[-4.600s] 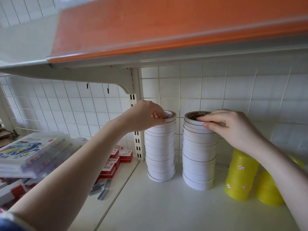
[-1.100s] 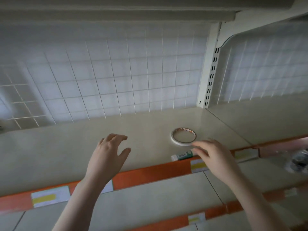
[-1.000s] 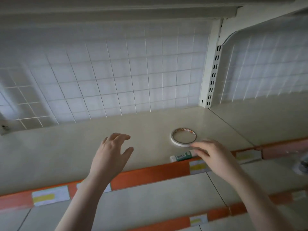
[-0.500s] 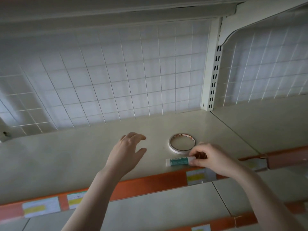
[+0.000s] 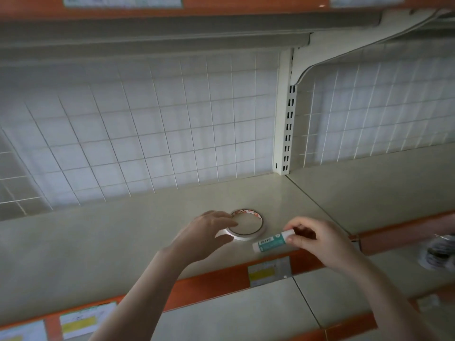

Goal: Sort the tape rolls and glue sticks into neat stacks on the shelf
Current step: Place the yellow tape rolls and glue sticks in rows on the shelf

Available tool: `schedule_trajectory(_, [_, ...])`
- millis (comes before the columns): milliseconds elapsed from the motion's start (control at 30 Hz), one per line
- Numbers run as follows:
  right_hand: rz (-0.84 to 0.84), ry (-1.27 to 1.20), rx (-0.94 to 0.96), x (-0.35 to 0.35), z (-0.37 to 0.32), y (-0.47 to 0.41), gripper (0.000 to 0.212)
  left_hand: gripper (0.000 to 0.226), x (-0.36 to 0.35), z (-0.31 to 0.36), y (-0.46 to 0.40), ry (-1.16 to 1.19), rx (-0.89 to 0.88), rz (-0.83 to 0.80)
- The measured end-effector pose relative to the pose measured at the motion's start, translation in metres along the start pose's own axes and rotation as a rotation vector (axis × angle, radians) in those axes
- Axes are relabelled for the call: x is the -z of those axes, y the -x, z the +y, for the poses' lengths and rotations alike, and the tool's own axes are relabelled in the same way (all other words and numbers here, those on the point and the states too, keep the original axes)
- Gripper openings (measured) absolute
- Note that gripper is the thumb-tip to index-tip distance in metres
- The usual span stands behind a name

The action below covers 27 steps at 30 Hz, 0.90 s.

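Observation:
A thin white tape roll (image 5: 249, 236) lies flat on the beige shelf (image 5: 98, 242) near its front edge. My left hand (image 5: 203, 233) reaches over the roll's left rim with loosely spread fingers, fingertips above the rim and thumb beside its outer edge; no firm grip shows. Just right of the roll, my right hand (image 5: 320, 244) pinches one end of a white and teal glue stick (image 5: 272, 241) between thumb and fingers. The stick points left and sits low over the shelf, close to the orange front strip (image 5: 209, 284).
A white wire grid (image 5: 147, 131) backs the shelf, with a slotted upright post (image 5: 286, 129) at the joint to the neighbouring bay. Another shelf hangs overhead. A lower shelf (image 5: 234, 313) juts out below, and a blurred dark round object (image 5: 440, 249) sits at the right edge.
I turned from the tall tape stacks to this lower shelf. My right hand took hold of the glue stick and lifted its end. My left hand moved right onto the tape roll.

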State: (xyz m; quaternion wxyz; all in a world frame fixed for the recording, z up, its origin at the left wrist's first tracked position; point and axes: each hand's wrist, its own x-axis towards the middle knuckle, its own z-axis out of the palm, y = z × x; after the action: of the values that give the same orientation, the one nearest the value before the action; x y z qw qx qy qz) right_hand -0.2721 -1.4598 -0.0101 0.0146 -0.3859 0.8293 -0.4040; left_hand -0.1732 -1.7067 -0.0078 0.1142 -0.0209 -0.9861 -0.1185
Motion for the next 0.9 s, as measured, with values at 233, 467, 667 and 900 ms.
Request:
schedule_trajectory(233, [0.15, -0.107, 0.023, 0.001, -0.002, 0.009, 0.032, 0.021, -0.008, -0.001, 0.002, -0.043, -0.059, 0.003])
schedule_trajectory(467, [0.255, -0.204, 0.108, -0.015, -0.001, 0.007, 0.021, 0.025, -0.009, -0.005, 0.018, -0.178, -0.064, 0.121])
schedule_trajectory(667, [0.396, -0.165, 0.244, -0.043, -0.014, -0.001, 0.023, 0.012, 0.014, -0.018, 0.058, -0.226, 0.016, 0.235])
schedule_trajectory(900, [0.402, -0.188, 0.386, -0.091, -0.086, -0.024, 0.02, 0.013, 0.063, -0.054, 0.139, -0.283, 0.128, 0.398])
